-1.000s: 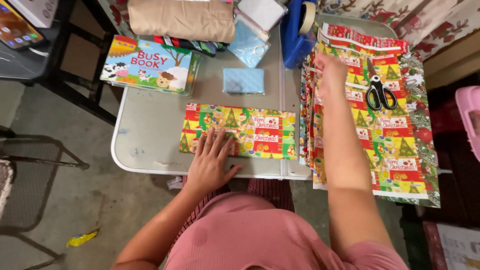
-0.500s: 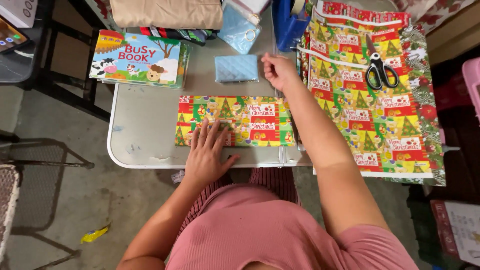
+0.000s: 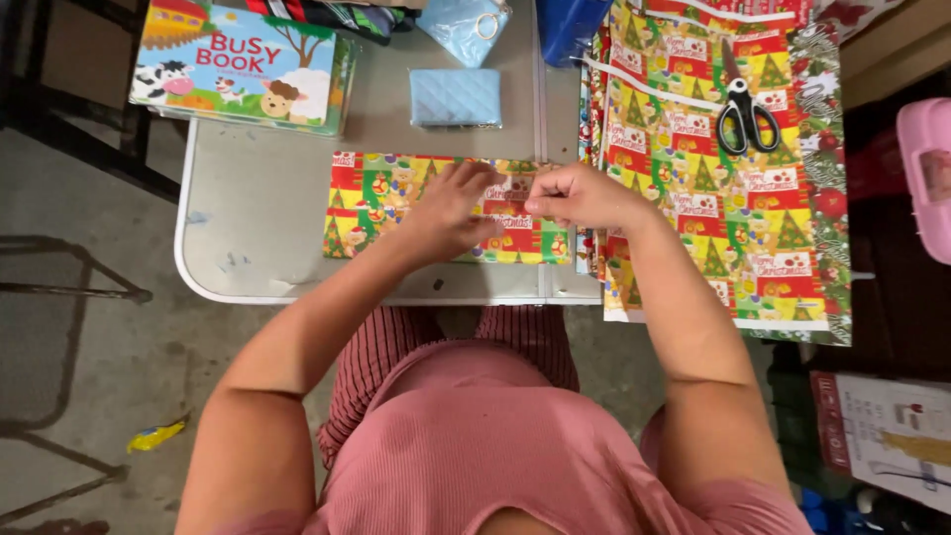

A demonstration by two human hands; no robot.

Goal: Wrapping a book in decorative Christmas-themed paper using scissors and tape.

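Hands meet over a wrapped parcel in the head view, the only view of this moment. Your left hand (image 3: 451,210) lies spread on top of the parcel (image 3: 396,203), fingers released and pressing the festive paper flat. Your right hand (image 3: 584,195) is clenched, with thumb and fingers pinched together at the parcel's right end; something small may be between them, but I cannot tell what. The parcel sits near the front edge of the pale desk (image 3: 258,223), wrapped in red, green and yellow holiday paper.

Just to the right, a large sheet of matching wrapping paper (image 3: 763,258) overhangs the desk, with black-handled scissors (image 3: 745,109) lying on it. Behind the parcel are a small quilted blue pouch (image 3: 456,96) and a colourful children's book (image 3: 243,61).

Risks, as I judge them: if your left hand eases its pressure, the paper could spring open and the fold could shift. A hard pull from the pinching hand could tear or crease the wrap. The parcel is close to the desk's front edge, so a push towards you could slide it off. Your right forearm crosses the loose sheet; dragging it could pull the sheet and scissors down.
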